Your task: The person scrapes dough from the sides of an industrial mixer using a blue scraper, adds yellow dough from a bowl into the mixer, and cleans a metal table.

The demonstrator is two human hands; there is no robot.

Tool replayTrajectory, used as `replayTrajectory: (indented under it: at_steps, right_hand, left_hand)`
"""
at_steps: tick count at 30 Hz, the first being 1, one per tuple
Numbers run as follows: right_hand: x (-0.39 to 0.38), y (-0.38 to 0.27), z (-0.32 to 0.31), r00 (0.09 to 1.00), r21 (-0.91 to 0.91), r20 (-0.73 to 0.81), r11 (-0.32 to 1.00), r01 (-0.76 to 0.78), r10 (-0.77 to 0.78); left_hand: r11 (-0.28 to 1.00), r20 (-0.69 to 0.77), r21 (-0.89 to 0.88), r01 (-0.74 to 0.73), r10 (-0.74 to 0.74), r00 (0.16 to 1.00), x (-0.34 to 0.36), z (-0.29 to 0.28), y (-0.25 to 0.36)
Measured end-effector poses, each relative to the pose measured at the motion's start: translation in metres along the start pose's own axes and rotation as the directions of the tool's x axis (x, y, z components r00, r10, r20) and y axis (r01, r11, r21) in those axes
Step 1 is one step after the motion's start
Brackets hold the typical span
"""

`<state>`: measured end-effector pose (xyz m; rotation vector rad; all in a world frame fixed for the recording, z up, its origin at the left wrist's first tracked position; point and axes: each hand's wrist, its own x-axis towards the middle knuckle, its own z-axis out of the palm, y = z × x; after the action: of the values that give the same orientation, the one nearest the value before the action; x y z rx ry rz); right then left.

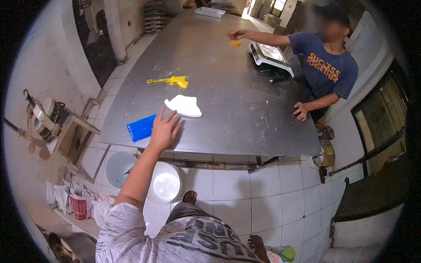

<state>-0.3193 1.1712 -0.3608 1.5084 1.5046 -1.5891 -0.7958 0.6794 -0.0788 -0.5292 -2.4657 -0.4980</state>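
My left hand (pixel 164 130) reaches over the near left part of the metal table (pixel 228 131), its fingers stretched out and apart. The fingertips are at the near left edge of a smooth white piece (pixel 184 106) with a curved outline; whether they touch it I cannot tell. Beside the hand, on its left, lies a blue rectangular object (pixel 141 128), partly behind the hand. Farther off lies a yellow long-handled tool (pixel 169 80) with a ring at its handle end and a broad, irregular yellow end. My right hand does not show clearly.
Across the table at right, a person (pixel 326 65) stretches one hand over it, near a white scale (pixel 272 57); a small yellow thing is blurred below that hand. A grey bucket (pixel 115 164) and white bucket (pixel 169 175) stand below the near edge. A metal tray (pixel 209 12) lies far back.
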Motion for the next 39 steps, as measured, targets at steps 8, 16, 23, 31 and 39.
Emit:
replayTrajectory:
  at_steps: [8, 16, 23, 31, 39]
  right_hand:
    - [-0.003, -0.103, 0.055, 0.978, 0.027, -0.092, 0.982, 0.188, -0.185]
    - [0.028, -0.146, 0.059, 0.994, -0.226, 0.026, 0.968, 0.111, -0.108]
    - [0.085, -0.196, 0.024, 0.967, -0.37, 0.182, 0.898, 0.238, -0.181]
    - [0.071, -0.24, 0.066, 0.935, -0.772, 0.346, 0.543, 0.33, -0.077]
    - [0.011, -0.221, 0.212, 0.768, -0.761, 0.637, 0.102, 0.64, -0.066]
  left_hand:
    - [0.998, 0.273, 0.055, 0.012, -0.027, 0.962, 0.05, 0.049, -0.1]
    - [0.934, 0.08, 0.322, 0.152, -0.187, 0.979, 0.029, -0.013, -0.128]
    - [0.843, -0.243, 0.235, 0.484, -0.431, 0.869, -0.109, -0.092, -0.02]
    - [0.382, -0.203, 0.34, 0.859, -0.862, 0.464, -0.372, -0.149, 0.145]
    - [0.112, -0.386, 0.212, 0.971, -0.903, 0.188, -0.472, -0.22, 0.262]
